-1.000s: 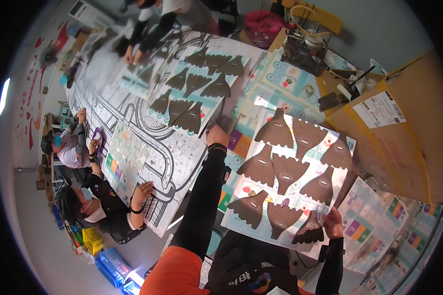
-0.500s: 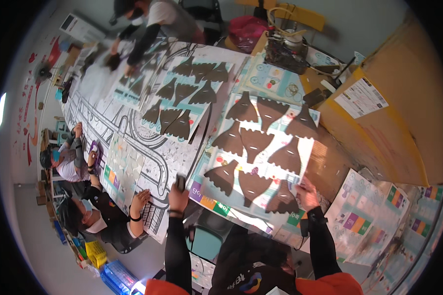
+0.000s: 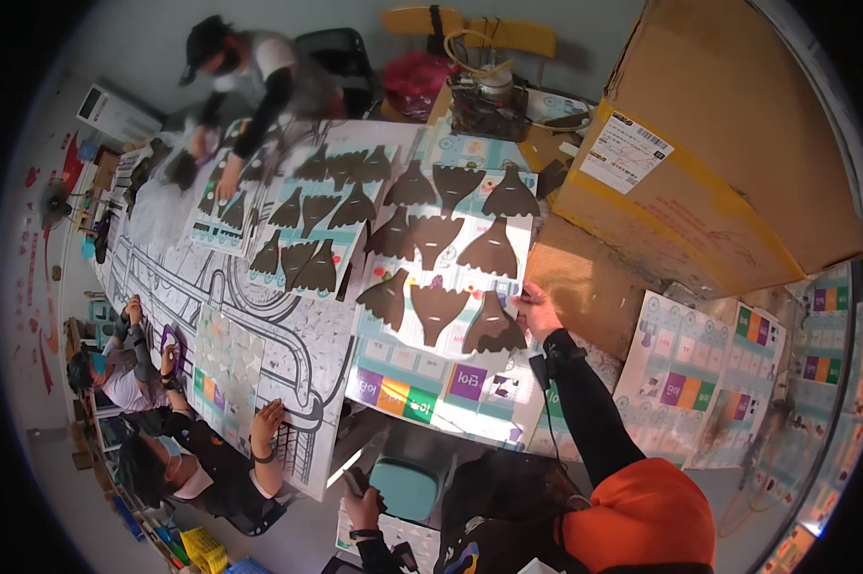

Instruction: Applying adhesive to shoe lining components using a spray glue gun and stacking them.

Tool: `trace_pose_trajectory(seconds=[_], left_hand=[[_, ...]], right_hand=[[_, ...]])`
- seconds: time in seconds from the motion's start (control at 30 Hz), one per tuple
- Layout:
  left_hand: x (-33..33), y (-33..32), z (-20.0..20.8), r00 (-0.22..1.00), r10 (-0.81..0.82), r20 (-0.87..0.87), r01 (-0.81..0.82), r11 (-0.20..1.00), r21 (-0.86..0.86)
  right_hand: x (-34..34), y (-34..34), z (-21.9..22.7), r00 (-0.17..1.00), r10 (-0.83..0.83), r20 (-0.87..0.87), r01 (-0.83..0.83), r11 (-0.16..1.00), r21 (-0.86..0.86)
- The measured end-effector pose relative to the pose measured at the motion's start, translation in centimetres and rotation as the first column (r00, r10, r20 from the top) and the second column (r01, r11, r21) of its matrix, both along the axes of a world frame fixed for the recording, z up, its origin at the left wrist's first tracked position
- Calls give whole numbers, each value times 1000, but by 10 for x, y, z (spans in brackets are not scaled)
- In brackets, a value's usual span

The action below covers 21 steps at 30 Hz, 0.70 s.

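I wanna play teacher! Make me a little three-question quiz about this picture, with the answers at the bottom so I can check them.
1. True or false: the person's right hand is at the edge of the sheet that carries the brown fan-shaped pieces.

2. How many brown pieces lie on that sheet?

3. Pick one. What colour is the seat just to the right of the person's left hand in the picture?
A) red
B) teal
C) white

Key:
1. True
2. Nine, in three rows of three
3. B) teal
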<state>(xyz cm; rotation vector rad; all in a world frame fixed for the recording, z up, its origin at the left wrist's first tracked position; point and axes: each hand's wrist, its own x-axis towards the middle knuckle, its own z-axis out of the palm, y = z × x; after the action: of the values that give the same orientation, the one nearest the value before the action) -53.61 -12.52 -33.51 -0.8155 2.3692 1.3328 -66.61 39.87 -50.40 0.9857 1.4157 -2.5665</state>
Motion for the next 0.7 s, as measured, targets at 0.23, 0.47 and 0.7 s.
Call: trace_pose_trajectory(seconds=[0.23, 0.47, 0.7], left_hand=[[40, 35, -15, 996, -78, 46, 61, 953, 295], [78, 86, -62, 762, -646, 29, 644, 763, 56], [107, 188, -71, 247, -961, -127, 956, 220, 193]], right_hand=[[-30, 14, 2, 1000, 9, 13, -15, 796, 605], [119, -82, 110, 895, 446, 0, -226, 452, 863], [320, -142, 163, 530, 794, 296, -359, -107, 927]])
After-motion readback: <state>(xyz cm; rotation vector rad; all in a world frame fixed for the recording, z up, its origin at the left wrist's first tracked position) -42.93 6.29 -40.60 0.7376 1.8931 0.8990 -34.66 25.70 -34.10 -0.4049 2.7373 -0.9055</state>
